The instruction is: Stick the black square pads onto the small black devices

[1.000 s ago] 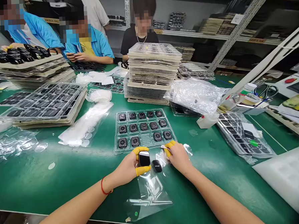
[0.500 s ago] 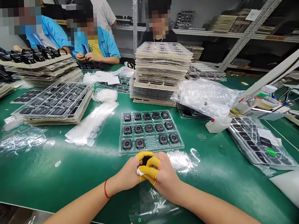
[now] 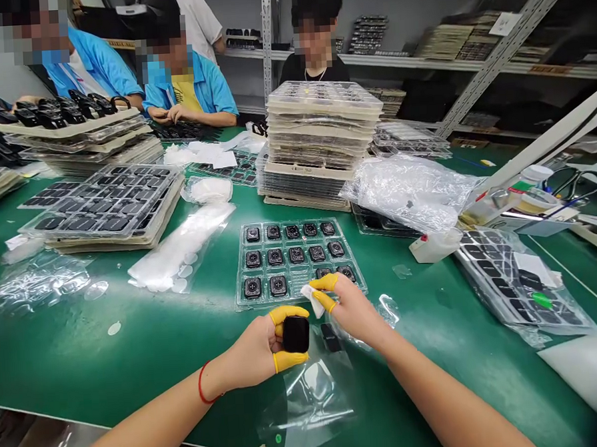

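Observation:
My left hand point(image 3: 265, 345), in yellow finger cots, grips a smartwatch body point(image 3: 296, 334) by its edges, its dark screen facing me. Up and to the right, my right hand point(image 3: 345, 304) pinches a folded white wipe point(image 3: 313, 301) between cot-covered fingers. Behind both hands lies a clear plastic tray point(image 3: 239, 270) of watch bodies; one front-row pocket point(image 3: 299, 282) holds none. My right hand partly covers the tray's front right corner. A small dark rectangular piece point(image 3: 330, 337) and a clear plastic bag point(image 3: 317, 396) lie on the table below my hands.
A tall stack of trays point(image 3: 324, 142) stands behind the tray. Another stack point(image 3: 108, 213) is at left, beside plastic film point(image 3: 180, 250). At right are crumpled bubble wrap point(image 3: 411, 191), a small white bottle point(image 3: 436, 245) and bagged trays point(image 3: 516, 285). Several people sit or stand across the green table.
My hands have parted. The right one moved up and right with the wipe, while the left stays low, the watch's screen now in view. The dark rectangular piece is now uncovered.

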{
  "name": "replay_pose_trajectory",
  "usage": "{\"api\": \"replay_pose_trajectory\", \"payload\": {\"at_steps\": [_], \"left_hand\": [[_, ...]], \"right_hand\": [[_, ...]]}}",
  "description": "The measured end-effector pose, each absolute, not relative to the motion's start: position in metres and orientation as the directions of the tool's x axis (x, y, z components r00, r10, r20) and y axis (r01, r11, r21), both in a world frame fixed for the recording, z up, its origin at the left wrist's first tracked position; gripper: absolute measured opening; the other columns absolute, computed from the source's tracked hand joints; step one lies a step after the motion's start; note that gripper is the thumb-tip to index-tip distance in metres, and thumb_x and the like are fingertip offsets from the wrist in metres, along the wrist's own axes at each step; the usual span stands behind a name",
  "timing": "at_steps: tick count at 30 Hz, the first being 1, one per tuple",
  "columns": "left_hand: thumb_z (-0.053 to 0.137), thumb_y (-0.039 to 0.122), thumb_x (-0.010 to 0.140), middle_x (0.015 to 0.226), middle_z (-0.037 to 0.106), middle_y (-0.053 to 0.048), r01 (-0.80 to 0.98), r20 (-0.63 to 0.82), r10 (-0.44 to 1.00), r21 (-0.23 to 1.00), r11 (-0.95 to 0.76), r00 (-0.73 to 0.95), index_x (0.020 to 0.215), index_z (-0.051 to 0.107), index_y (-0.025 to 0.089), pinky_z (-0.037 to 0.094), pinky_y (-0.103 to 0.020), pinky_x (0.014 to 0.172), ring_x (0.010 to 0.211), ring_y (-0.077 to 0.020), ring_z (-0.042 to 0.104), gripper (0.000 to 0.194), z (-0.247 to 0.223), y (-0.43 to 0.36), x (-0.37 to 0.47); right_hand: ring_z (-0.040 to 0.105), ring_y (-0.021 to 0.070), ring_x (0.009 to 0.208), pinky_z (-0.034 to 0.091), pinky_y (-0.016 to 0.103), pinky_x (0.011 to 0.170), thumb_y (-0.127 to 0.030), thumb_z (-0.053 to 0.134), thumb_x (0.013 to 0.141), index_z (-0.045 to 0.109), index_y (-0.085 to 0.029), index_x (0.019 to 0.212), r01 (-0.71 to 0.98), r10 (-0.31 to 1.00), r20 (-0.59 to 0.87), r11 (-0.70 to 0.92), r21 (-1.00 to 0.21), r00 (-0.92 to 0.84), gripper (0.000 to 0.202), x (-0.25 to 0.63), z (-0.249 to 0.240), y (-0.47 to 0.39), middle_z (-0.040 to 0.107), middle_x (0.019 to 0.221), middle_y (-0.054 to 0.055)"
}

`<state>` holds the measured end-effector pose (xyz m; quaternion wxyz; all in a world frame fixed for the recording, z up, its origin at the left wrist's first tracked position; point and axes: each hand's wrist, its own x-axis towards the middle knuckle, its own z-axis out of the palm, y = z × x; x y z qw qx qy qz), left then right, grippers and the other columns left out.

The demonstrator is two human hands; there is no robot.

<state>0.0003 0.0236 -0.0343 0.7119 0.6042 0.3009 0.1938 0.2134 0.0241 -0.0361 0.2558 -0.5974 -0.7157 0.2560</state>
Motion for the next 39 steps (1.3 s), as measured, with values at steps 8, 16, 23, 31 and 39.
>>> {"api": "replay_pose_trajectory", "payload": {"at_steps": [8,16,23,31,39], "left_hand": [[0.07,0.019,0.073,0.082,0.056,0.001,0.069,-0.192,0.635,0.975,0.212,0.748,0.115,0.05,0.021,0.047,-0.023,0.067,0.071,-0.0101,0.053,0.047,-0.031,0.027,-0.001],[0.071,0.027,0.072,0.082,0.059,-0.001,0.164,-0.241,0.693,0.97,0.177,0.679,0.119,0.045,0.02,0.05,-0.031,0.07,0.074,-0.0168,0.06,0.054,-0.02,0.041,-0.025],[0.069,0.02,0.074,0.084,0.06,-0.002,0.099,-0.289,0.619,0.942,0.322,0.73,0.119,0.043,0.021,0.053,-0.033,0.071,0.078,-0.0178,0.062,0.052,-0.018,0.047,-0.02],[0.069,0.014,0.071,0.077,0.062,-0.001,0.191,-0.341,0.348,0.897,0.4,0.873,0.119,0.044,0.021,0.052,-0.031,0.068,0.071,-0.0174,0.064,0.054,-0.015,0.032,-0.013],[0.064,0.019,0.074,0.07,0.048,0.004,0.282,-0.273,0.636,0.955,0.091,0.722,0.108,0.051,0.02,0.036,-0.019,0.053,0.06,-0.0093,0.044,0.037,-0.025,0.024,-0.005]], "right_hand": [[0.055,0.0185,0.106,0.045,0.034,0.093,-0.034,0.046,0.09,0.06,-0.027,0.115,0.609,0.872,-0.172,0.167,-0.775,-0.458,0.03,0.234,-0.023,0.017,0.061,0.116,0.003],[0.061,0.0158,0.09,0.051,0.029,0.079,-0.027,0.056,0.083,0.063,-0.024,0.106,0.53,0.75,-0.267,0.13,-0.838,-0.606,0.025,0.245,-0.034,0.028,0.066,0.1,0.002],[0.062,0.0172,0.085,0.049,0.033,0.076,-0.027,0.055,0.083,0.063,-0.018,0.095,0.423,0.95,-0.176,-0.053,-0.905,-0.257,0.017,0.243,-0.038,0.032,0.067,0.094,0.005],[0.056,0.0181,0.076,0.041,0.032,0.069,-0.022,0.057,0.082,0.066,-0.018,0.086,0.779,0.85,0.087,0.512,-0.361,-0.519,0.011,0.188,-0.076,0.026,0.064,0.079,0.005],[0.052,0.0146,0.073,0.041,0.03,0.07,-0.018,0.052,0.086,0.064,-0.022,0.097,0.759,0.874,0.395,0.456,-0.465,-0.284,0.017,0.203,-0.028,0.007,0.061,0.079,0.002]]}}
